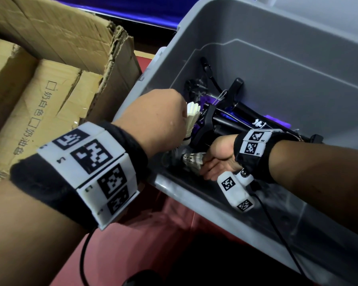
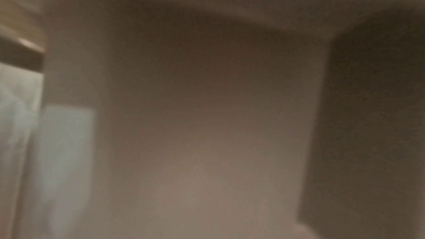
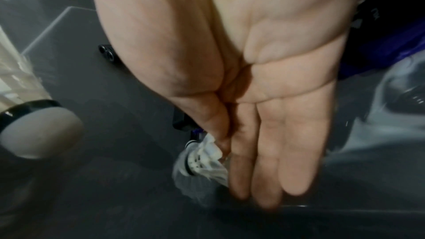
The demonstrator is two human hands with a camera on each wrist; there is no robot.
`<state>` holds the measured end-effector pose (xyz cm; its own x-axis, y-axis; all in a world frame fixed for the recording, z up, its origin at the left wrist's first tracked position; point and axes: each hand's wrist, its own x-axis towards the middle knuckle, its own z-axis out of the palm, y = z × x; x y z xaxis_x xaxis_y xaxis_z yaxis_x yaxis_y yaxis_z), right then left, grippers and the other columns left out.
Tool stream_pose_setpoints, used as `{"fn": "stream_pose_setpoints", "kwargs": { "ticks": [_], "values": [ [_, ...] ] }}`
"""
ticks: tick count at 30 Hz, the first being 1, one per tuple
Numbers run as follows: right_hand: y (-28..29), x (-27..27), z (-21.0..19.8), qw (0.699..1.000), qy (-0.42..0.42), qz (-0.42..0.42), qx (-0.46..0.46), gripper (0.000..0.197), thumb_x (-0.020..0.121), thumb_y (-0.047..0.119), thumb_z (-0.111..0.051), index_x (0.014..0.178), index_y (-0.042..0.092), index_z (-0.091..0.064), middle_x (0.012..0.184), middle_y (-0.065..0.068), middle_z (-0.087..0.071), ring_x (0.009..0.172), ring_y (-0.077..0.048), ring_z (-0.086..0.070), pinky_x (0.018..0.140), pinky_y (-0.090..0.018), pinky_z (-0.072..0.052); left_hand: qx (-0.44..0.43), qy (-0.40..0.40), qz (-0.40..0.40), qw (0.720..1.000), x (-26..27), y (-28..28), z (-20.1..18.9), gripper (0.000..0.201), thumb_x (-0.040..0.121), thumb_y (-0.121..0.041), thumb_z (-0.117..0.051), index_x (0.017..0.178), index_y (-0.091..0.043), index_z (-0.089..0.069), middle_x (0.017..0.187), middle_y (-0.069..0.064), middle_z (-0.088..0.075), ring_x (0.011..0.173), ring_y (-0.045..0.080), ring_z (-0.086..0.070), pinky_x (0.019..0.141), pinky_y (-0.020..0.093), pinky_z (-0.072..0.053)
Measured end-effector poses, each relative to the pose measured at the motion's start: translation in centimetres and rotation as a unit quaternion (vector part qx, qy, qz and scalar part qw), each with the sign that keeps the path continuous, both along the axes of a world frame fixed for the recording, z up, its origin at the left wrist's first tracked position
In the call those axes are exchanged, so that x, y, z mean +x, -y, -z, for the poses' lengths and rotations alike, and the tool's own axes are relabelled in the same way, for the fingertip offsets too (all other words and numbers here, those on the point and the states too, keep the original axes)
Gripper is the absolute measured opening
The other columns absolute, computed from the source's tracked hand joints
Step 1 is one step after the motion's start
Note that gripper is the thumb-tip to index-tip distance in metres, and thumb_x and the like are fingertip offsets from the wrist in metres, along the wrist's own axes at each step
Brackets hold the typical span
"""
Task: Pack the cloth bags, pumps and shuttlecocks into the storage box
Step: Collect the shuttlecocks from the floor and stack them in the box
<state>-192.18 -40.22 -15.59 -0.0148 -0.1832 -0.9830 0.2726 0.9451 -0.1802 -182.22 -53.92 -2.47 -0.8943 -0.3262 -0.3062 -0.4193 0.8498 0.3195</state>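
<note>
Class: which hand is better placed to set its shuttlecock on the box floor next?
Likely right. The right hand reaches deep into the grey plastic storage box, pinching a low white feather shuttlecock close to the floor. The left hand holds its raised white feather shuttlecock higher up.

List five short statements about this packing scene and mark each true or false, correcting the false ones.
1. The right hand pinches the lower shuttlecock inside the box. True.
2. The pumps lie outside the box. False: they lie inside it.
3. The left hand is empty. False: it holds the upper shuttlecock over the box.
4. A cardboard carton stands beside the box. True.
5. The box is red. False: it is grey.
</note>
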Motion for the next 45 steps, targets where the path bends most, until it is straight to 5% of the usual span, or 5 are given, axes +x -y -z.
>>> {"fn": "stream_pose_setpoints", "kwargs": {
  "ticks": [4, 17, 23, 34, 45],
  "values": [
    [0.7, -0.1, -0.1, 0.998, 0.060, 0.022, 0.014, 0.023, 0.101, 0.012, -0.032, 0.094, 0.007, -0.053, 0.077, -0.012, -0.058, 0.069, -0.029, -0.062, 0.058, -0.031, -0.050, 0.001, 0.004, 0.004, 1.000, -0.1, 0.0, 0.1, 0.016, 0.087, -0.012, -0.056, 0.084, -0.014, -0.072, 0.080, 0.007, -0.069, 0.077, 0.029, -0.064, 0.071, 0.037, -0.056],
    [0.0, -3.5, -6.8, 0.976, -0.039, 0.095, -0.191, 0.058, 0.093, 0.067, -0.028, 0.086, 0.019, -0.060, 0.066, -0.002, -0.062, 0.053, -0.013, -0.057, 0.055, -0.024, -0.044, -0.009, 0.048, 0.115, 0.992, -0.7, -1.2, 0.4, 0.017, 0.079, -0.010, -0.060, 0.084, -0.017, -0.075, 0.078, 0.006, -0.069, 0.075, 0.026, -0.064, 0.070, 0.033, -0.054],
    [-1.7, -2.4, -8.1, 0.962, -0.159, -0.093, -0.200, 0.008, 0.091, 0.008, -0.059, 0.094, 0.007, -0.066, 0.076, -0.013, -0.061, 0.047, -0.012, -0.055, 0.045, -0.021, -0.044, 0.051, 0.053, 0.155, 0.985, -0.5, -2.2, 0.5, 0.027, 0.084, -0.034, -0.070, 0.109, -0.026, -0.070, 0.099, -0.004, -0.070, 0.093, 0.019, -0.064, 0.082, 0.027, -0.050],
    [-0.9, 1.4, -4.9, 0.845, -0.279, -0.450, -0.072, 0.023, 0.089, 0.020, -0.060, 0.108, 0.012, -0.068, 0.078, 0.001, -0.055, 0.072, -0.015, -0.052, 0.051, -0.017, -0.038, 0.040, 0.013, 0.042, 0.998, 0.2, -0.6, -0.4, 0.039, 0.085, -0.007, -0.055, 0.118, -0.025, -0.066, 0.110, 0.000, -0.069, 0.104, 0.021, -0.062, 0.090, 0.032, -0.051],
    [0.0, 0.8, -2.9, 0.985, -0.112, -0.101, -0.084, 0.026, 0.085, 0.005, -0.062, 0.107, -0.009, -0.064, 0.084, -0.019, -0.057, 0.071, -0.023, -0.053, 0.061, -0.027, -0.041, 0.035, 0.016, 0.033, 0.999, 0.5, 0.1, -0.2, 0.035, 0.087, -0.010, -0.056, 0.118, -0.025, -0.066, 0.106, -0.003, -0.069, 0.102, 0.019, -0.062, 0.091, 0.035, -0.052]
  ]
}}
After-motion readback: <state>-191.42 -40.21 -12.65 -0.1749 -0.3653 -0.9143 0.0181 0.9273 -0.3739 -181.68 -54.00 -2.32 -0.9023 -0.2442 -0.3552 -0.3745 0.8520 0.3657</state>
